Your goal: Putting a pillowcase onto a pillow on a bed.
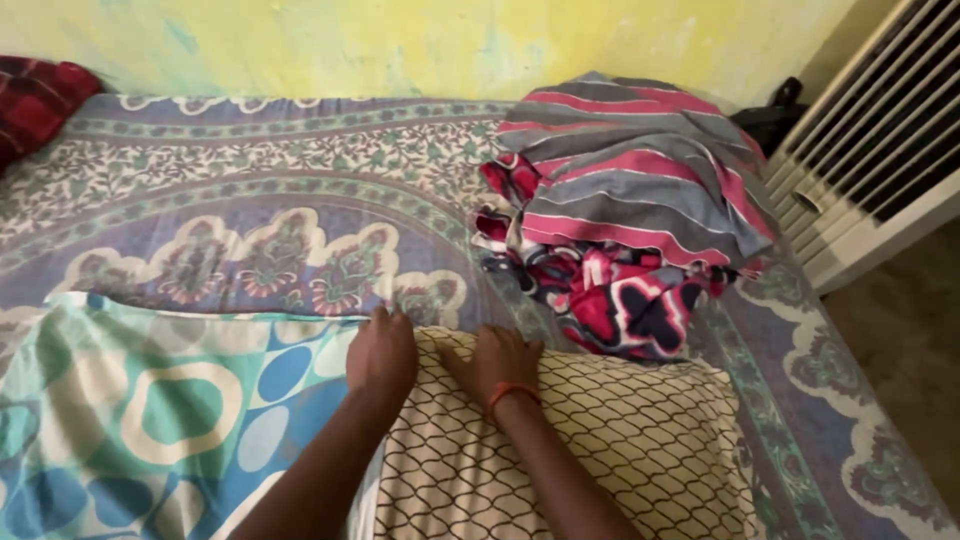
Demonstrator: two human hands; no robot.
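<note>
Head view down onto a bed [250, 190] covered by a purple and cream floral sheet. The left hand [381, 352] lies flat, fingers together and holding nothing, on the inner edge of a pillow [150, 420] in a teal, blue and cream patterned case at the near left edge of the bed. The right hand [497, 362], with an orange band [512, 392] at the wrist, rests palm down and open on a second pillow [600, 450] whose cream case carries a black net pattern; it grips nothing. The two pillows lie side by side, touching, along the near edge. Toward the far right corner sits a heap of cloth [625, 230]: a grey and pink striped piece on top, a pink, black and white printed piece beneath. A red checked cloth [35, 100] shows at the far left corner, and a white slatted appliance [880, 150] stands just beside the bed's right edge, against a yellow wall [400, 45]
</note>
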